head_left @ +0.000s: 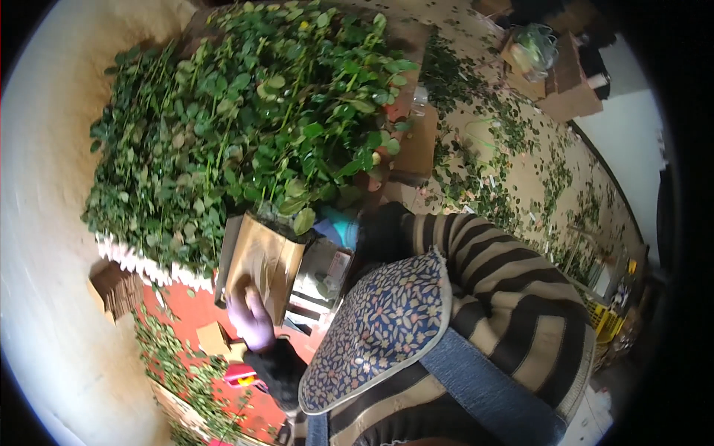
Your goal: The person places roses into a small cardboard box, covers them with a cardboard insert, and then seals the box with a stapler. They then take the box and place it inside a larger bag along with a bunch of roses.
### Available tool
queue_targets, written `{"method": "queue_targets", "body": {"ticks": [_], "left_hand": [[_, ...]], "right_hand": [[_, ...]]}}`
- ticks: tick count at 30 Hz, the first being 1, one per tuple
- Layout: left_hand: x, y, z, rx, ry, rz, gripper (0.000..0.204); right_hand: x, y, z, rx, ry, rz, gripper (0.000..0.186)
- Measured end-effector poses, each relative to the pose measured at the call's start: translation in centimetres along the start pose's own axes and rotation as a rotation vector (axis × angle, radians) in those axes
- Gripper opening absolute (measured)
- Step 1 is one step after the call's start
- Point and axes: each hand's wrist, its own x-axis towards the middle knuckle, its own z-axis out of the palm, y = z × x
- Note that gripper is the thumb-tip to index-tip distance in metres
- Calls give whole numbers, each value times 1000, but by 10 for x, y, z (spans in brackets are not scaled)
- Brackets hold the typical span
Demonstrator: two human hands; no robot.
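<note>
My left hand [253,320], in a pale purple covering that looks like a glove, lies against the lower left of a curved brown cardboard sheet [264,260]. Its fingers reach up over the sheet, slightly blurred. Green leafy stems [297,201] hang at the sheet's upper end. On the other side, a dark cuff ends beside a teal-blue patch [341,227] that seems to be my gloved right hand; its fingers are hidden behind leaves and the sleeve. Between the sheet and my body sits a grey box-like thing [316,267] with a pale label.
A large heap of leafy cut stems [238,111] fills the far side, with pinkish-white ends [141,260] along its near left edge. Loose leaves litter the red surface [193,312] and the floor [520,171]. Cardboard boxes [569,82] stand at the far right, a yellow crate [604,321] at right.
</note>
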Motion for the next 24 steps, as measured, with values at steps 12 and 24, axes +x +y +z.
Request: {"method": "queue_targets", "body": {"ticks": [12, 24], "left_hand": [[-90, -62, 41, -878, 620, -530, 55], [-63, 27, 17, -896, 792, -192, 29]], "right_hand": [[16, 37, 37, -2047, -67, -774, 37], [7, 28, 182, -2172, -366, -769, 38]]}}
